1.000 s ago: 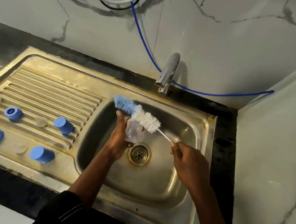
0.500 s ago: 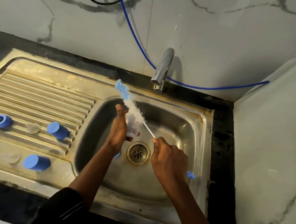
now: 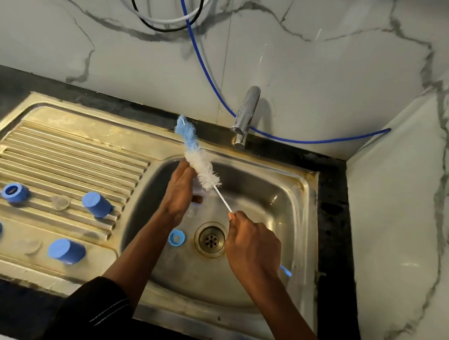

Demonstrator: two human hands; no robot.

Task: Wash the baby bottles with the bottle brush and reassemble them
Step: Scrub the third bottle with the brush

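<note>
Head view over a steel sink [image 3: 291, 209] — the left hand [image 3: 180, 193], reaching up from lower left, holds a blurred clear bottle [image 3: 198, 192] above the basin. The right hand [image 3: 251, 246] grips the bottle brush [image 3: 204, 170] by its thin stem — bristles slanting up-left past the bottle.

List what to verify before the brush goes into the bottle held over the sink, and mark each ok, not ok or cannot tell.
1. Bottle secured: left hand grips the clear bottle over the sink: ok.
2. Brush secured: right hand grips the bottle brush by its handle: ok.
3. Bristles inside the bottle: they lie outside, past the left fingertips: not ok.
4. Bottle mouth turned toward the brush: hidden behind the left hand: cannot tell.
5. Water from the tap: no stream shows: not ok.
6. Basin free of loose parts: a blue ring lies beside the drain: not ok.
</note>
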